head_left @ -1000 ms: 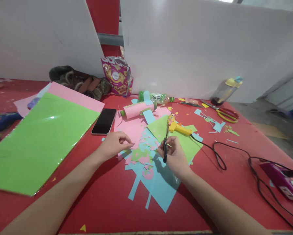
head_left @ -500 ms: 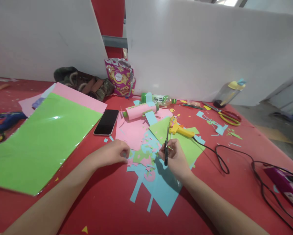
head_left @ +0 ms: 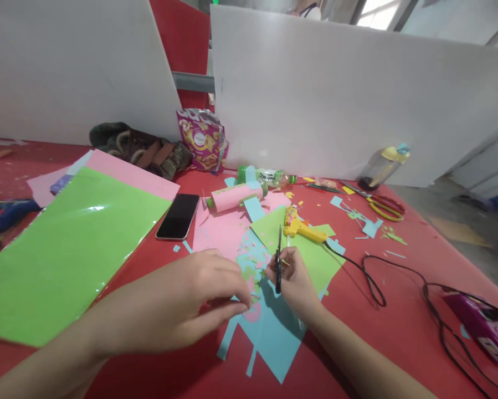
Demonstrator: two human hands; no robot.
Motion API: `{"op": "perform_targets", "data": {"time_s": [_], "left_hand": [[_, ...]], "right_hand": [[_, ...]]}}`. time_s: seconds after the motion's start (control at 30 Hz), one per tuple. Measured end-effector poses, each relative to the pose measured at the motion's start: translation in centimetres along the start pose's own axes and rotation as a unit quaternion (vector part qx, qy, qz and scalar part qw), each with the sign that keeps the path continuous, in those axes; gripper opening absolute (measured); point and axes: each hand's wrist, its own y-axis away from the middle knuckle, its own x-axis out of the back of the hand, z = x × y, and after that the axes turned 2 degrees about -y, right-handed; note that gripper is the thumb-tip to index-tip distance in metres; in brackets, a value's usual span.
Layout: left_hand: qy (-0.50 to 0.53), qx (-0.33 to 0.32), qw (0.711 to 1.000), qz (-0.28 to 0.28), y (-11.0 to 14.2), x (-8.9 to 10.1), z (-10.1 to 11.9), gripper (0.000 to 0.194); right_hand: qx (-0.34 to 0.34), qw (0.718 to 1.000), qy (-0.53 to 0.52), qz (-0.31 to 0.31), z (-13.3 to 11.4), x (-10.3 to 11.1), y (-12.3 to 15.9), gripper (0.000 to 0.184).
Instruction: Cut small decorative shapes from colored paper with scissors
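My right hand (head_left: 296,280) is closed round a small pair of black-handled scissors (head_left: 278,271), whose blades point away from me. My left hand (head_left: 209,296) is lifted above the scraps, with thumb and fingertips pressed together. Anything between those fingertips is too small to make out. Beneath both hands lie a light blue paper sheet (head_left: 280,343) and a litter of pink, green and blue paper scraps (head_left: 255,260), partly covered by my left hand. Just beyond the scissors, a yellow glue gun (head_left: 302,228) rests on a green sheet (head_left: 332,257).
A black phone (head_left: 178,216) lies left of the scraps, beside a large green sheet pack (head_left: 74,249). Behind are a pink-wrapped bottle (head_left: 234,198), a green bottle (head_left: 269,176) and a snack bag (head_left: 203,138). Cables (head_left: 377,288) and larger scissors (head_left: 385,208) are right.
My left hand has risen from the scraps toward the camera and shifted right, now covering part of the pile. My right hand keeps the scissors in nearly the same place. The view has tilted slightly.
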Motion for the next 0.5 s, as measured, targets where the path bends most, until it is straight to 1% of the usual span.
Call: {"op": "perform_targets", "data": {"time_s": [0.07,0.13,0.2,0.27,0.4,0.5], "left_hand": [[-0.029,0.011,1.0,0.0,-0.6,0.2,0.0,0.02],[-0.066,0.047,0.997,0.004,-1.6,0.0,-0.8,0.021],[-0.093,0.092,0.991,0.009,-2.8,-0.4,-2.3,0.022],[-0.113,0.128,0.985,-0.001,-3.9,-0.8,-4.0,0.022],[-0.151,0.157,0.975,-0.036,-5.2,-1.2,-7.2,0.023],[-0.191,0.187,0.962,-0.06,-5.6,-1.3,-8.3,0.025]], "right_hand": [[0.005,1.0,0.0,-0.001,0.0,0.0,0.0,0.033],[0.016,1.0,0.005,0.007,-0.1,0.1,-0.1,0.033],[0.026,0.999,0.008,0.02,-0.2,0.2,-0.3,0.033],[0.031,0.999,0.013,0.036,-0.4,0.2,-0.4,0.034],[0.027,0.997,0.039,0.066,-0.7,0.5,-0.7,0.033],[0.015,0.996,0.052,0.075,-0.6,0.7,-0.8,0.032]]}}
